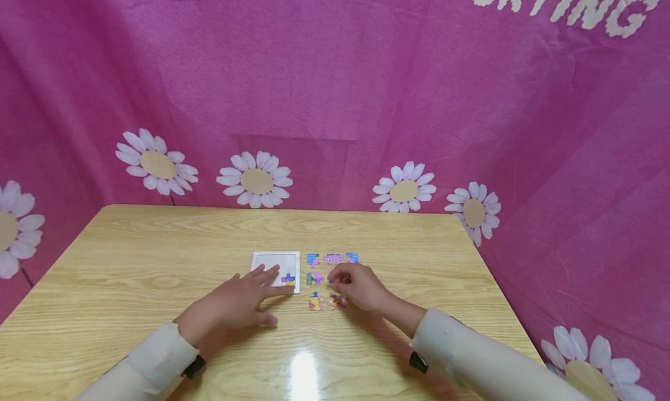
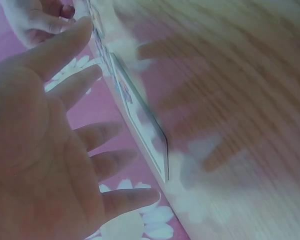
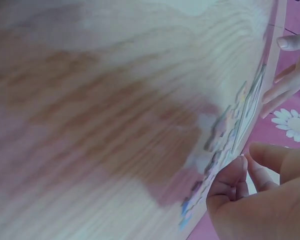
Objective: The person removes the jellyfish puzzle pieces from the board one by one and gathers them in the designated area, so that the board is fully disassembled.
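A white square puzzle frame (image 1: pixel 299 273) lies on the table, with a blue-and-yellow jigsaw piece (image 1: pixel 288 280) in its lower right corner. My left hand (image 1: pixel 238 301) is spread over the frame's left and lower part, fingers straight and nothing in them. In the left wrist view, its palm (image 2: pixel 45 160) and fingers stand apart from each other. To the frame's right, my right hand (image 1: pixel 361 286) is over the loose jigsaw pieces (image 1: pixel 314 279), fingers bent and thumb close to the index fingertip. Whether a piece is between those fingertips is hidden. Its curled fingers also show in the right wrist view (image 3: pixel 260 195).
The loose pieces lie in rows, with a top row (image 1: pixel 333 259) and a bottom row (image 1: pixel 320 302). They are on a light wooden table (image 1: pixel 157 244). A pink cloth (image 1: pixel 314 69) with white daisies hangs behind it. Light glares off the near table surface.
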A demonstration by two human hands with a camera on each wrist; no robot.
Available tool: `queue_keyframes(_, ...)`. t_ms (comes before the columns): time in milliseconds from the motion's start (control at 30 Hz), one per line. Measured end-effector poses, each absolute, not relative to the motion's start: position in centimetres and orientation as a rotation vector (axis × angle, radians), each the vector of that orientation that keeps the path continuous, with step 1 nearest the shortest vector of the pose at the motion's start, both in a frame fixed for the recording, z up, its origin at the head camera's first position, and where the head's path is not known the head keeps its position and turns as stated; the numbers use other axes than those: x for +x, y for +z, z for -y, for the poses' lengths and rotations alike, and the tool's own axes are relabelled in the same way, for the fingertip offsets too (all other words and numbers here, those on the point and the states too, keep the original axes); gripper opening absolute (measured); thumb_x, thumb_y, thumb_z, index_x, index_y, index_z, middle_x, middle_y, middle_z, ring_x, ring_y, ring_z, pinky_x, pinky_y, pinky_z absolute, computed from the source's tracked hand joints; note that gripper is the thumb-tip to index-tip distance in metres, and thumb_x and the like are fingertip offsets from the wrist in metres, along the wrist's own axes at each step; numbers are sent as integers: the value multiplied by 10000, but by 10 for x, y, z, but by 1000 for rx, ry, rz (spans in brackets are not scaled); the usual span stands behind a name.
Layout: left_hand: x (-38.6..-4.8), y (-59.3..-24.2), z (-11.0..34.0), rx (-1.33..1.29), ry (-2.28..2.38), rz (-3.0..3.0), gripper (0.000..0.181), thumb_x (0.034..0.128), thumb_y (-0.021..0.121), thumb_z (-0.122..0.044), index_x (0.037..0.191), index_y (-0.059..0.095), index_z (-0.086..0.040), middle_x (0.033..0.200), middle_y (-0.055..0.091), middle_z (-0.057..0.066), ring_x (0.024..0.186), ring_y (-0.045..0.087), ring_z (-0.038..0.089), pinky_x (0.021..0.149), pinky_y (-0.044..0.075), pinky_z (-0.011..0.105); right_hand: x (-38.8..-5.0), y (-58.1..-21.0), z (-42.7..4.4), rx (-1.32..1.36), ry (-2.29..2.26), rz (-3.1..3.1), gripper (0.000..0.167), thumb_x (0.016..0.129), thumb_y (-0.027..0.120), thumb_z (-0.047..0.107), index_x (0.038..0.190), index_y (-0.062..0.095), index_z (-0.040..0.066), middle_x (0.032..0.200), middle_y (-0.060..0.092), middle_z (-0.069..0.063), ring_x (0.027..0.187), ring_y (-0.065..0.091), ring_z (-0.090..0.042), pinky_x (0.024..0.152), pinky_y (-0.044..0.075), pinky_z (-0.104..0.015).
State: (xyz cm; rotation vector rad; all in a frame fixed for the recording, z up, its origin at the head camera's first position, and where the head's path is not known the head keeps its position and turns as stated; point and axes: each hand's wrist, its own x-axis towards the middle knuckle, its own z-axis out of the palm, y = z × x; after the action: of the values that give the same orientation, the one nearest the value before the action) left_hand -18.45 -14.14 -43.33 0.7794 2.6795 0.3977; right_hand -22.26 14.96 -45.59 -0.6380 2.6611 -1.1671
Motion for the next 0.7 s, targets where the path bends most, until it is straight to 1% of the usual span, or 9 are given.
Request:
queue_keyframes(200, -186, -436, 135, 769, 395, -2671, 651, 924, 755, -447, 1525, 518, -362, 1694, 245, 163, 1550, 196, 457, 1135, 188, 778, -228, -454, -132, -669, -1171, -2672, 70, 953, 702, 11, 1013, 738, 16, 866, 661, -1, 771, 585, -94, 696, 503, -234)
queue_keyframes(333, -186, -439, 132, 733, 396, -2657, 642, 927, 749, -456, 1521, 513, -396, 1702, 234, 136, 1560, 182, 438, 1149, 183, 763, -230, -453, -119, -687, -1186, -2657, 96, 947, 712, 12, 1039, 736, 0, 879, 676, -11, 776, 598, -100, 714, 517, -245)
queue_keyframes(433, -186, -441, 132, 726, 394, -2658, 638, 925, 748, -465, 1517, 514, -410, 1701, 245, 119, 1560, 191, 427, 1149, 196, 758, -232, -453, -110, -681, -1184, -2648, 123, 953, 717, 36, 1072, 735, 11, 892, 680, -5, 781, 606, -101, 709, 519, -246)
queue_keyframes(567, -185, -444, 134, 755, 399, -2665, 649, 925, 749, -470, 1524, 512, -388, 1695, 260, 130, 1545, 222, 447, 1125, 225, 773, -235, -454, -98, -668, -1161, -2646, 158, 964, 721, 74, 1115, 736, 33, 904, 675, 2, 799, 605, -101, 711, 517, -244)
queue_keyframes(700, -184, -446, 135, 766, 398, -2661, 664, 925, 749, -474, 1534, 503, -373, 1695, 260, 131, 1541, 225, 458, 1112, 245, 777, -237, -456, -87, -666, -1146, -2650, 196, 941, 750, 64, 1131, 737, 21, 909, 687, -17, 828, 618, -122, 739, 524, -255)
